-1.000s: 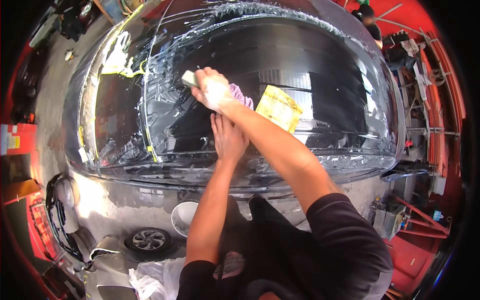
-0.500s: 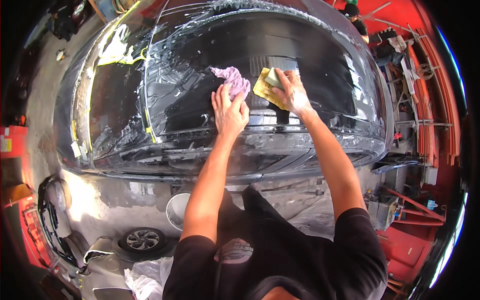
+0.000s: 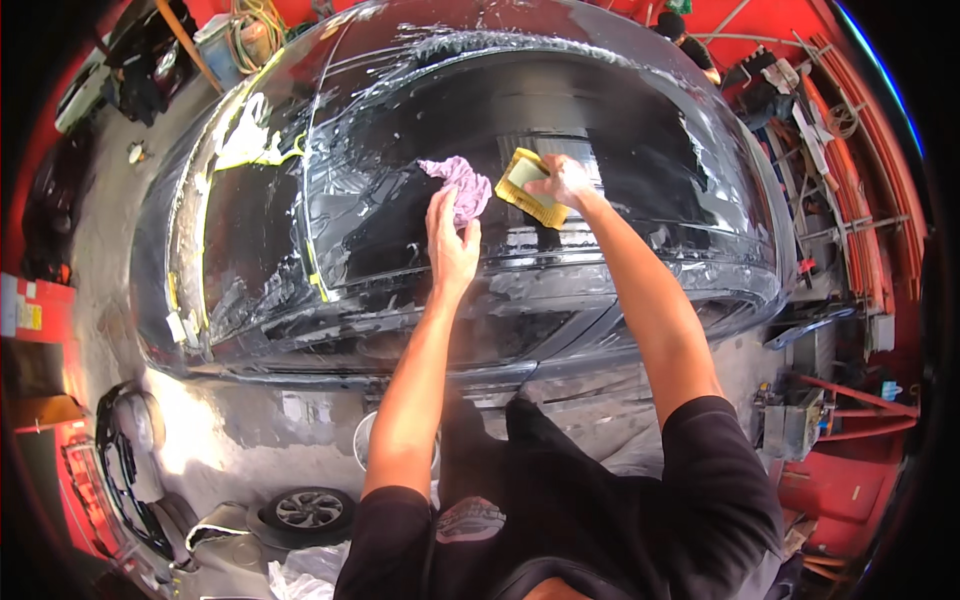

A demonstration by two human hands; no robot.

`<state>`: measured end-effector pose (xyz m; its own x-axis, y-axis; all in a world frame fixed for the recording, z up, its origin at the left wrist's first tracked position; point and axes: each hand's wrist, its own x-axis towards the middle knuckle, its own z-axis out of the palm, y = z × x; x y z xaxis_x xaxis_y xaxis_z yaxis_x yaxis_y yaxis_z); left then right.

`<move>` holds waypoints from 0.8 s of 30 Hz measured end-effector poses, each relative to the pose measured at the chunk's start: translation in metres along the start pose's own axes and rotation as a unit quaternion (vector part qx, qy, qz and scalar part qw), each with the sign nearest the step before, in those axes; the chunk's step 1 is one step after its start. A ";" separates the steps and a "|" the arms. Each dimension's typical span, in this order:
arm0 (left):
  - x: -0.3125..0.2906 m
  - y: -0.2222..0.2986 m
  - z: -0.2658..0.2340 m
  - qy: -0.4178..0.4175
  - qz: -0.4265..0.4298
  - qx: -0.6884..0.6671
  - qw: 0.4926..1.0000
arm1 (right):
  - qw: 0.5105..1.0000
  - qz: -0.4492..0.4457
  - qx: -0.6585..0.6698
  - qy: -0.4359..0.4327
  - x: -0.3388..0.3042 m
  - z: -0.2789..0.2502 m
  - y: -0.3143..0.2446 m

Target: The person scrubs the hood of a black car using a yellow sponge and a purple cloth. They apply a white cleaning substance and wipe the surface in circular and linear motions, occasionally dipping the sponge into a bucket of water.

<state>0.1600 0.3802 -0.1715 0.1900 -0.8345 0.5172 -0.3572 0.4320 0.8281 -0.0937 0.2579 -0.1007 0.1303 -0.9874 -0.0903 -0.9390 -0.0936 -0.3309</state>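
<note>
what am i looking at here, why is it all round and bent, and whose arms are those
This is a view from a wide fisheye camera worn on a person's head, looking down, so straight edges bend. The arms are that person's own. They lean over a dark, wet car body with soapy streaks. The left hand rests flat on a crumpled purple cloth. The right hand presses a yellow sanding pad against the surface. Yellow masking tape runs along a panel edge, and a loose wheel lies on the floor.

My left hand [image 3: 452, 245] flat on wet black car panel [image 3: 620, 130], fingertips on purple rag [image 3: 462, 185]. Right hand [image 3: 566, 182] pressing yellow sanding sheet [image 3: 528, 188] beside it.
</note>
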 end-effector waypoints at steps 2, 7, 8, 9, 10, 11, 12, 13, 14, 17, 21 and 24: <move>-0.012 0.011 0.000 0.017 -0.012 0.007 1.000 | 0.999 0.000 0.003 0.033 -0.016 -0.004 -0.017; -0.036 0.040 -0.002 -0.047 -0.185 -0.129 0.973 | 0.942 0.004 0.337 0.013 -0.079 -0.017 -0.031; -0.035 0.044 -0.004 -0.075 -0.244 -0.202 0.946 | 0.913 -0.008 0.409 0.004 -0.096 -0.020 -0.040; -0.032 0.055 0.000 -0.117 -0.318 -0.303 0.891 | 0.886 0.000 0.464 -0.002 -0.113 -0.017 -0.038; -0.031 0.056 0.000 -0.138 -0.353 -0.416 0.827 | 0.875 -0.004 0.483 -0.007 -0.129 -0.016 -0.043; -0.030 0.057 0.001 -0.157 -0.384 -0.519 0.748 | 0.864 -0.009 0.504 -0.012 -0.143 -0.015 -0.049; -0.032 0.066 0.005 -0.161 -0.347 -0.558 0.736 | 0.847 0.007 0.531 -0.019 -0.160 -0.017 -0.054; -0.035 0.069 0.011 -0.160 -0.355 -0.556 0.735 | 0.847 -0.026 0.531 -0.004 -0.164 -0.007 -0.046; -0.039 0.071 0.016 -0.159 -0.362 -0.553 0.734 | 0.845 -0.028 0.534 0.013 -0.171 0.002 -0.038; -0.048 0.085 0.025 -0.139 -0.371 -0.538 0.744 | 0.951 -0.027 0.282 0.129 -0.196 0.008 -0.043; -0.061 0.101 0.029 -0.121 -0.361 -0.523 0.762 | 0.946 -0.081 0.124 0.289 -0.227 0.006 -0.051; -0.064 0.112 0.031 -0.120 -0.343 -0.500 0.786 | 0.946 -0.102 0.153 0.269 -0.243 0.004 -0.059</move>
<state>0.0793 0.4713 -0.1186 -0.1964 -0.9772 -0.0811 0.6743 -0.1947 0.7123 -0.0683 0.5041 -0.0632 0.0407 -0.8830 0.4675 -0.7656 -0.3283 -0.5533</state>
